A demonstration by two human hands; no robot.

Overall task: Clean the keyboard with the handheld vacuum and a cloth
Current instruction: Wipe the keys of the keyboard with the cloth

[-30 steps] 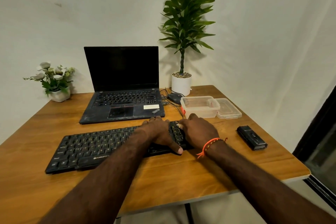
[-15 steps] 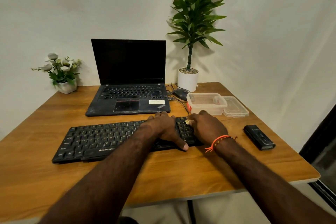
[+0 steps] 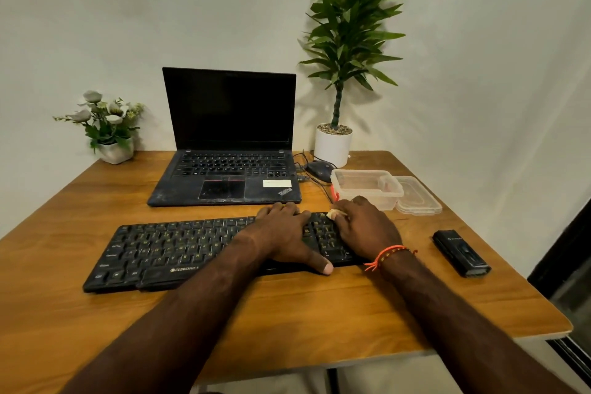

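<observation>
I press my left hand (image 3: 283, 235) flat on the right half of the keyboard (image 3: 179, 249), fingers spread and thumb hooked over the near edge, I judge to keep the board from sliding on the desk (image 3: 287, 323) while I rub. My right hand (image 3: 364, 230) works the far right keys, its grip curled and pinching a small pale cloth (image 3: 332, 214), of which only a corner peeks out by my fingertips; the rest is hidden under my palm. The handheld vacuum (image 3: 461, 253) lies idle on the desk, well apart to the right of the keyboard, so I reckon I am on the wiping step. Just behind my right hand sits a clear plastic box (image 3: 366, 184), which looks empty, with something red at its left corner that I cannot identify. Its lid (image 3: 417, 195) lies flat beside it, touching its right side.
</observation>
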